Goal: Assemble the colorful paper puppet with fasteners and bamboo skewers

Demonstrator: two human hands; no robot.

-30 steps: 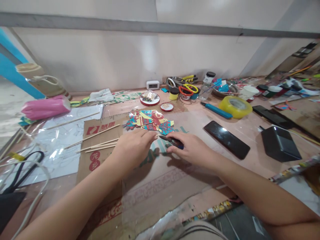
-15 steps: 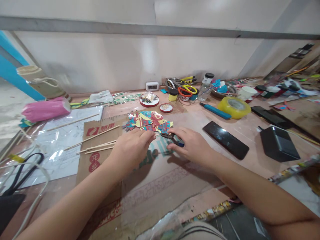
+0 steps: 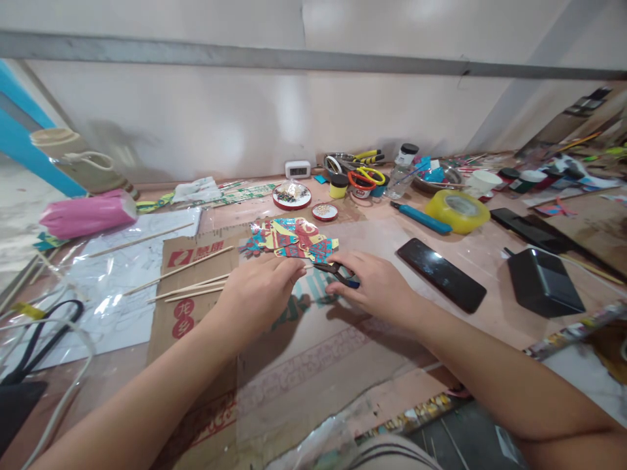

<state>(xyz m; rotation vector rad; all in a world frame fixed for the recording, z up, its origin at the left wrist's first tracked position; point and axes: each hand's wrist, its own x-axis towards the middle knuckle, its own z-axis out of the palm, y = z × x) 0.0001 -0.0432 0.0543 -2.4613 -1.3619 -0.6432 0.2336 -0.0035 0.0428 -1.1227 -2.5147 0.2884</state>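
Observation:
My left hand (image 3: pixel 259 285) is closed, thumb and forefinger pinched on a thin pale stick (image 3: pixel 308 266) whose tip pokes out to the right. Wrapped in my right hand (image 3: pixel 375 284) is a pair of pliers (image 3: pixel 349 281) with dark jaws and a blue handle. The jaws meet the stick's tip just beside my left fingertips; whether they bite on it is too small to tell. Right behind both hands lies a painted cut-out figure (image 3: pixel 294 238) in red, yellow and blue. Beneath them are cardboard (image 3: pixel 196 391) and a clear plastic sheet (image 3: pixel 313 372).
Several wooden sticks (image 3: pixel 181 269) lie at left, by a pink pouch (image 3: pixel 88 214). Behind are dishes of beads (image 3: pixel 292 196) and a small digital clock (image 3: pixel 298 170). To the right sit a phone (image 3: pixel 441 274), a blue cutter (image 3: pixel 421 218), yellow tape (image 3: pixel 458 210) and a black box (image 3: pixel 545 281).
Both hands stay almost in place, the pliers still at the stick's tip. The whole view has shifted very slightly.

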